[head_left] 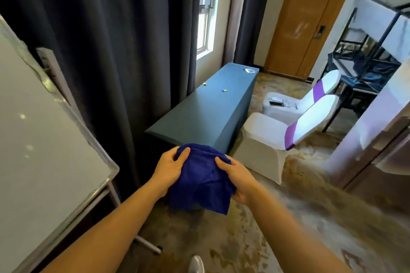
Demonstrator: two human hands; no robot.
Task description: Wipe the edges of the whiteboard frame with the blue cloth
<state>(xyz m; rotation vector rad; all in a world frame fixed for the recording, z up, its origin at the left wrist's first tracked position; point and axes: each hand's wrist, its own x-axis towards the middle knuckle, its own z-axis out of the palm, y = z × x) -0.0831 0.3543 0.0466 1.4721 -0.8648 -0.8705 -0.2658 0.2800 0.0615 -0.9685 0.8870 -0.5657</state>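
Observation:
The blue cloth (pixel 203 180) is bunched up between both hands in front of me, at the middle of the view. My left hand (pixel 169 167) grips its upper left side. My right hand (pixel 238 180) holds its right side, with the cloth's lower part hanging down. The whiteboard (pixel 40 139) stands on a wheeled stand at the left, tilted, and its silver frame edge (pixel 88 128) runs down to a rounded corner near my left forearm. Neither hand touches the frame.
A long table with a blue cover (pixel 208 108) stands ahead beside dark curtains (pixel 111 40) and a window. Two white covered chairs (pixel 266 139) with purple bands sit to its right. A wooden door (pixel 304 17) is behind. Stacked black table frames (pixel 366 62) fill the far right.

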